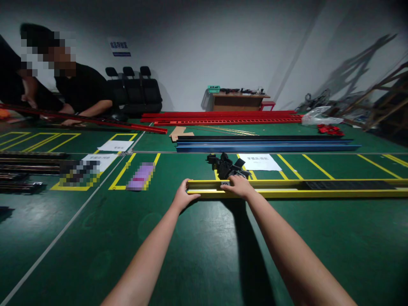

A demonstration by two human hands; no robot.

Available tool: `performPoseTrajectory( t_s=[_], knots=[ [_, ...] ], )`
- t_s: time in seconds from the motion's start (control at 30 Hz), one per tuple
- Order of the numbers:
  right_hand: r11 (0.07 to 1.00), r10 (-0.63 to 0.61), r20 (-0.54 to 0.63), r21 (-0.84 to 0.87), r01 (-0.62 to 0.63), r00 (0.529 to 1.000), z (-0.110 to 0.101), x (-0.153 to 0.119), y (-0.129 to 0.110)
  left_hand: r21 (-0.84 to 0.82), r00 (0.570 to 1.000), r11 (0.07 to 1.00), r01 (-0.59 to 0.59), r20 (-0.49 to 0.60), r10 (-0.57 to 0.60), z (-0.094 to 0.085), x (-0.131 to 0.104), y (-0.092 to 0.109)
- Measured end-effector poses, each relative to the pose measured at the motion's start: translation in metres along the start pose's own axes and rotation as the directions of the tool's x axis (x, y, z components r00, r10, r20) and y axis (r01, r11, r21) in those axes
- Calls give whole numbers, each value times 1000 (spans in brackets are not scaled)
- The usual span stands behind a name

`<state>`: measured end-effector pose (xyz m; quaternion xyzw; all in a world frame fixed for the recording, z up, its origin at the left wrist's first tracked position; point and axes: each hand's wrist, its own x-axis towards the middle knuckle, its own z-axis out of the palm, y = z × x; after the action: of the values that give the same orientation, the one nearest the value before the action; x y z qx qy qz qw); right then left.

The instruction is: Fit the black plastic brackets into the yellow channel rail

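Observation:
A long yellow channel rail (274, 194) lies across the green table, running out past the right edge of the view. My left hand (184, 195) is wrapped round its left end. Inside the channel, my right hand (238, 186) closes on a small dark block (225, 184) with a light mark; the fingers hide part of it. Farther right in the channel sits a long black strip (347, 185). Just behind the rail, near my right hand, is a pile of black plastic pieces (225, 165).
Blue rails (267, 146) and red rails (223, 117) lie farther back. A white paper sign (258, 162) is behind the rail. Dark rods (28, 163) and a purple item (141, 176) are at left. Two people in black (83, 89) handle a red rail at far left.

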<state>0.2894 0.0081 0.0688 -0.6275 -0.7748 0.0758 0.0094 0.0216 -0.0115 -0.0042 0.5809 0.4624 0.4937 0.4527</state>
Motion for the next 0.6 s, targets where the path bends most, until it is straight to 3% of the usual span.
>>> performPoseTrajectory(
  t_s=[0.13, 0.3, 0.6],
  knots=[
    [994, 105, -78, -33, -108, 991, 6, -2, 3, 1, 1000, 1000, -4, 0, 4, 0, 0, 0],
    [985, 156, -89, -63, -162, 984, 12, 1, -6, 0, 1000, 1000, -2, 7, 2, 1, -1, 3],
    [984, 146, -133, -78, -157, 980, 12, -3, -11, 7, 1000, 1000, -7, 5, 7, 0, -1, 6]
  ],
)
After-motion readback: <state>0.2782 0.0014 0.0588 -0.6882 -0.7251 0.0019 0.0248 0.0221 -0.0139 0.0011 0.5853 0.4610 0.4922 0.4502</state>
